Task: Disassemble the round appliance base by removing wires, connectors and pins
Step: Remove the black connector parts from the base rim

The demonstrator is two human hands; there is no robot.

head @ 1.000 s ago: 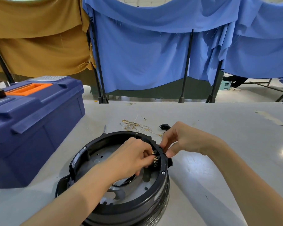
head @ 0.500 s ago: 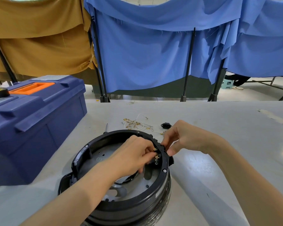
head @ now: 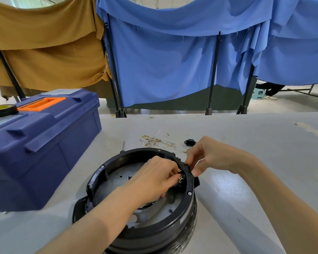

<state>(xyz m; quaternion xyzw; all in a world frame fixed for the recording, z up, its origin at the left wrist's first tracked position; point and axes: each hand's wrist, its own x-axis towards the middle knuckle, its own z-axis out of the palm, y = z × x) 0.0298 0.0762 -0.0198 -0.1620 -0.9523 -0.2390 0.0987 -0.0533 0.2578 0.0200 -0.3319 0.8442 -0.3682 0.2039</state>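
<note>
Both hands pinch base rim pins

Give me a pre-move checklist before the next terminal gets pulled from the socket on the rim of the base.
1. Left hand fingertips at the brass terminals inside the rim: ok.
2. Right hand pinching the black socket from outside: ok.
3. Round base flat on the table: ok.
4. Firm grip on one terminal: cannot tell, fingers hide the contact.
5. Removed wires and loose black connector lie apart behind the base, out of the way: ok.
6. Terminals free of wires: cannot tell.
</note>
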